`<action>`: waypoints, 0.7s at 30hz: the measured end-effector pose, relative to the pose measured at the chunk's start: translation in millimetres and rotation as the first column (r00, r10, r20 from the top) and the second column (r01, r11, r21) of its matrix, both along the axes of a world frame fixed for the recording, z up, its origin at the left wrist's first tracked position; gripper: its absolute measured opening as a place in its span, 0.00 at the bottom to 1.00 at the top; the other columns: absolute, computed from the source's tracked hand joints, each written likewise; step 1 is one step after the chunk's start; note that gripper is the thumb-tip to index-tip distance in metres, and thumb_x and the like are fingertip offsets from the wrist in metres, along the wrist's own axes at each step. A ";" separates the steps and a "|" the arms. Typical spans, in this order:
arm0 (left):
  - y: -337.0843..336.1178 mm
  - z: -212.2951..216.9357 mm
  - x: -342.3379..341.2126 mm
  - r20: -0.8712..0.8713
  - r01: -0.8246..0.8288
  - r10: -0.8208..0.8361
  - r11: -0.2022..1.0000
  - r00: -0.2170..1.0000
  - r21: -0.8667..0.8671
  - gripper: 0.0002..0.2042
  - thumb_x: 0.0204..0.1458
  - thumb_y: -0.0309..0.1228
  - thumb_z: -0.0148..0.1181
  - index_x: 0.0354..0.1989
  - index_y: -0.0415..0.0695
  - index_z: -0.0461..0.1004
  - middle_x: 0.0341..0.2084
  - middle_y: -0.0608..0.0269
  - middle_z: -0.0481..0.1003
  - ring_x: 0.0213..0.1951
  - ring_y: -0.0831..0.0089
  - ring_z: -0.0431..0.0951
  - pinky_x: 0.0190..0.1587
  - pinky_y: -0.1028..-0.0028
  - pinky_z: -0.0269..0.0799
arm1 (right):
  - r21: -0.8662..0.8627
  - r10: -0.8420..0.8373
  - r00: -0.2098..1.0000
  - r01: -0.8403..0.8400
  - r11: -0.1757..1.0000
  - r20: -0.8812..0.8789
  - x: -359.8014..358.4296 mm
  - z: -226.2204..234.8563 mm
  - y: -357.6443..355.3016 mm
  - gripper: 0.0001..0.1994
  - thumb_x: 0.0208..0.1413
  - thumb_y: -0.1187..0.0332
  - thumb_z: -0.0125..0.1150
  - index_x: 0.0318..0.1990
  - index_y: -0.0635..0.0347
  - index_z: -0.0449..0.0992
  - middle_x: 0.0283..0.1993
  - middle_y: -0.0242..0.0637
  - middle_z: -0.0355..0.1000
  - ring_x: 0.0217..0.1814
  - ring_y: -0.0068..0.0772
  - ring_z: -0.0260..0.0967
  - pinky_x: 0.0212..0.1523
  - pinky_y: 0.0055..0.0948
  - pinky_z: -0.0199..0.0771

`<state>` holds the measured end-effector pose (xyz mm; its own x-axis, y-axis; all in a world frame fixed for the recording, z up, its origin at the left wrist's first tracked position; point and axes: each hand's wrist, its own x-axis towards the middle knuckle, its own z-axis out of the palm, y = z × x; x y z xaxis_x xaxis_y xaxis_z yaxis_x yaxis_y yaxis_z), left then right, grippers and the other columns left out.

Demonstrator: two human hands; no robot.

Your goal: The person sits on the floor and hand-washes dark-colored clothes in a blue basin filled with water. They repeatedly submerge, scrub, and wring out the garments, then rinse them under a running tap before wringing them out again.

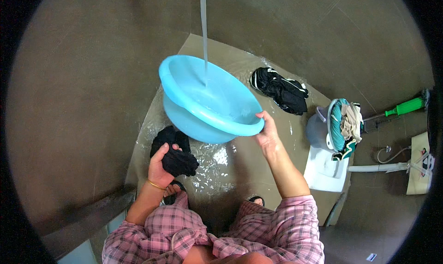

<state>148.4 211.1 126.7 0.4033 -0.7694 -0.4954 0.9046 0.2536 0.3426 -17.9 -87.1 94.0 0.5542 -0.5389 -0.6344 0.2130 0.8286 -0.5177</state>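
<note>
A large light-blue plastic basin [184, 91] tilts toward me under a stream of water [204, 33] falling from above. My right hand [267, 129] grips its rim at the right side, thumb on top. My left hand [161, 167] is closed round a bunched black wet cloth [170, 146], held low in front of the basin; its exact kind cannot be made out. Another black garment with white stripes [281, 91] lies crumpled on the wet floor, right of the basin.
On the right, a grey bucket [318, 130] heaped with clothes [350, 121] stands over a white squat toilet [325, 169]. A green-handled brush [406, 107] and a white pipe [378, 168] are at the far right wall. Water spreads across the tiled floor [258, 171] around my sandalled feet.
</note>
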 end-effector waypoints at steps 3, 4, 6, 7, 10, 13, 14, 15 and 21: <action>-3.9 1.4 -4.3 0.010 0.013 -0.013 1.000 1.000 0.017 0.08 0.56 0.34 0.53 0.38 0.44 0.70 0.33 0.66 0.73 0.39 0.70 0.73 0.47 0.65 0.70 | 0.002 -0.053 0.989 0.054 0.999 0.141 32.2 13.7 21.1 0.26 0.39 0.69 0.55 0.51 0.66 0.65 0.50 0.43 0.66 0.52 0.47 0.61 0.59 0.46 0.60; -7.5 1.0 -7.5 0.013 0.019 -0.019 0.999 1.000 0.027 0.08 0.56 0.34 0.53 0.38 0.44 0.70 0.33 0.66 0.73 0.39 0.70 0.73 0.47 0.64 0.71 | -0.017 -0.077 0.979 0.081 0.997 0.188 38.4 10.2 20.5 0.26 0.38 0.69 0.54 0.51 0.66 0.65 0.50 0.43 0.66 0.52 0.47 0.61 0.59 0.45 0.60; -12.5 3.1 -11.6 0.002 0.040 -0.040 0.998 0.999 0.041 0.08 0.55 0.33 0.54 0.39 0.45 0.70 0.33 0.66 0.73 0.39 0.69 0.74 0.46 0.64 0.71 | -0.055 -0.140 0.957 0.158 0.986 0.253 55.5 20.0 24.4 0.24 0.42 0.72 0.55 0.51 0.64 0.65 0.49 0.41 0.66 0.52 0.42 0.62 0.59 0.41 0.61; -13.0 -1.7 -11.9 0.013 0.045 -0.045 0.998 0.999 0.045 0.08 0.55 0.33 0.54 0.40 0.45 0.71 0.33 0.66 0.73 0.39 0.69 0.74 0.47 0.64 0.71 | -0.123 -0.168 0.948 0.207 0.971 0.269 66.8 29.9 29.8 0.23 0.44 0.73 0.55 0.51 0.63 0.65 0.48 0.39 0.66 0.52 0.39 0.62 0.58 0.39 0.61; -10.9 -3.9 -10.0 0.012 0.048 -0.048 0.998 0.999 0.044 0.10 0.54 0.32 0.55 0.44 0.45 0.70 0.33 0.65 0.73 0.39 0.69 0.73 0.47 0.64 0.71 | -0.389 -0.100 0.936 0.236 0.890 0.338 85.2 64.9 36.5 0.18 0.50 0.74 0.56 0.50 0.62 0.66 0.47 0.35 0.67 0.52 0.30 0.63 0.55 0.33 0.62; -10.7 -5.3 -8.2 0.017 0.056 -0.056 0.998 0.998 0.027 0.11 0.55 0.32 0.54 0.45 0.45 0.69 0.33 0.65 0.73 0.39 0.68 0.74 0.47 0.63 0.71 | -0.646 -0.029 0.961 0.207 0.735 0.275 89.8 68.4 32.2 0.15 0.52 0.73 0.58 0.48 0.61 0.68 0.45 0.32 0.69 0.49 0.24 0.64 0.53 0.29 0.61; -11.0 -6.7 -7.9 0.020 0.062 -0.063 0.998 0.998 0.030 0.11 0.55 0.33 0.54 0.45 0.45 0.68 0.33 0.66 0.73 0.40 0.68 0.74 0.47 0.62 0.71 | -0.719 -0.023 0.972 0.188 0.669 0.232 88.1 66.9 28.9 0.14 0.53 0.73 0.59 0.47 0.61 0.68 0.44 0.31 0.70 0.48 0.22 0.64 0.52 0.28 0.61; -11.3 -7.5 -7.5 0.023 0.068 -0.069 0.997 0.997 0.034 0.11 0.56 0.34 0.53 0.45 0.45 0.68 0.33 0.67 0.74 0.40 0.67 0.74 0.47 0.61 0.71 | -0.810 -0.045 0.991 0.129 0.572 0.126 83.5 64.3 25.8 0.14 0.52 0.72 0.61 0.46 0.62 0.69 0.43 0.32 0.71 0.45 0.22 0.66 0.51 0.27 0.63; -14.1 -3.9 -6.1 -0.043 0.113 -0.114 0.993 0.993 -0.018 0.11 0.55 0.32 0.53 0.45 0.43 0.67 0.34 0.65 0.72 0.40 0.68 0.73 0.48 0.62 0.71 | -0.746 -0.437 0.865 -0.457 -0.485 -0.246 64.4 64.9 16.4 0.11 0.44 0.76 0.61 0.23 0.59 0.61 0.22 0.35 0.59 0.26 0.37 0.60 0.29 0.37 0.59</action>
<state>142.3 197.0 122.7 0.2915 -0.8168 -0.4979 0.9418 0.1539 0.2989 46.5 -70.7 158.9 0.5946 -0.4617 0.6582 -0.3013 -0.8870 -0.3500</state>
